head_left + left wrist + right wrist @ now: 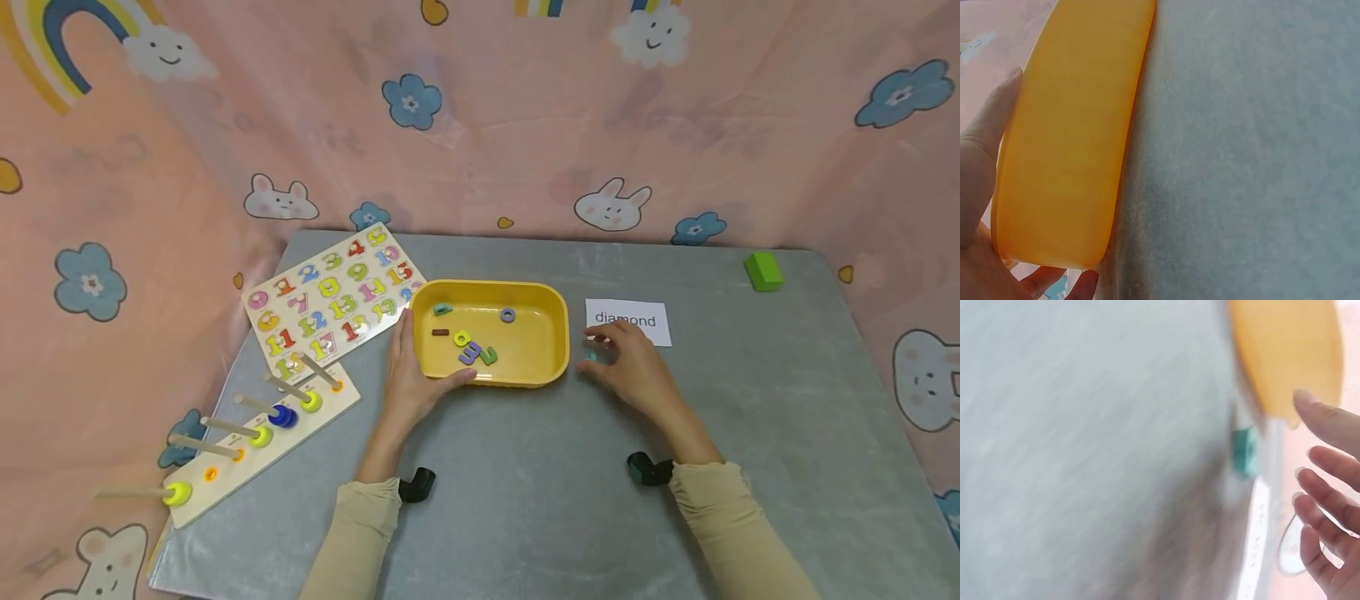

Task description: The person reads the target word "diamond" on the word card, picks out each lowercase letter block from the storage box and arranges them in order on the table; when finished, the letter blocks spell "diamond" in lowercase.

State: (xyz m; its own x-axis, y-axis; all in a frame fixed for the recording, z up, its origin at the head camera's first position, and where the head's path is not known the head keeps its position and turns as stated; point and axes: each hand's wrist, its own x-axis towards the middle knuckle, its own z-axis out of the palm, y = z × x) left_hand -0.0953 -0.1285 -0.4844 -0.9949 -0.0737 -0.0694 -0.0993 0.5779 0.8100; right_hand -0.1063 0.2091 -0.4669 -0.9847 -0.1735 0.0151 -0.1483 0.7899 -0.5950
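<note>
A yellow tray stands mid-table, holding several small letters, among them a purple ring-shaped one and a green one. The left hand grips the tray's left end, thumb along the near rim; the left wrist view shows the tray's side and the hand around its corner. Right of the tray, the right hand hovers with fingers apart beside a small teal piece. In the right wrist view that piece lies on the table, untouched by the hand.
A white card reading "diamond" lies beyond the right hand. At left are a number board and a pegged board with coloured rings. A green block sits at the back right. Patterned cloth hangs behind the grey table.
</note>
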